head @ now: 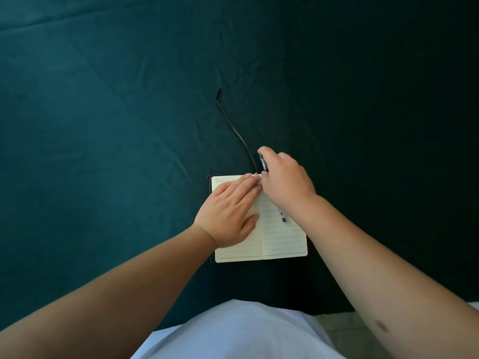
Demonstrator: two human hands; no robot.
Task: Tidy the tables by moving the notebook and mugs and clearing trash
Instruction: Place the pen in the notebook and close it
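A dark teal cloth (108, 130), creased in long shallow folds, covers the table and fills nearly the whole view; it darkens toward the right edge, where nothing can be made out. Along the bottom edge a strip of pale floor (337, 330) shows past the cloth's near hem, beside the person's light blue-white shirt (241, 330).

The small open notebook with cream lined pages and a dark cover (282, 242) lies flat on the cloth, close to the near edge of the table and just right of centre. A thin dark ribbon bookmark (234, 130) trails from its top edge away across the cloth in a loose curve.

The left hand (229, 216) rests palm down on the left page, fingers straight and close together, tips reaching the top of the spine. The right hand (286, 177) sits over the top of the right page, fingers curled around a black and clear plastic pen (263, 163). The pen's upper end sticks out past the knuckles and its lower end shows below the wrist on the page; the middle is hidden by the hand.

The pen's lower barrel carries small printed marks, too blurred to read. The pages look blank apart from the ruled lines, though the hands cover much of them.
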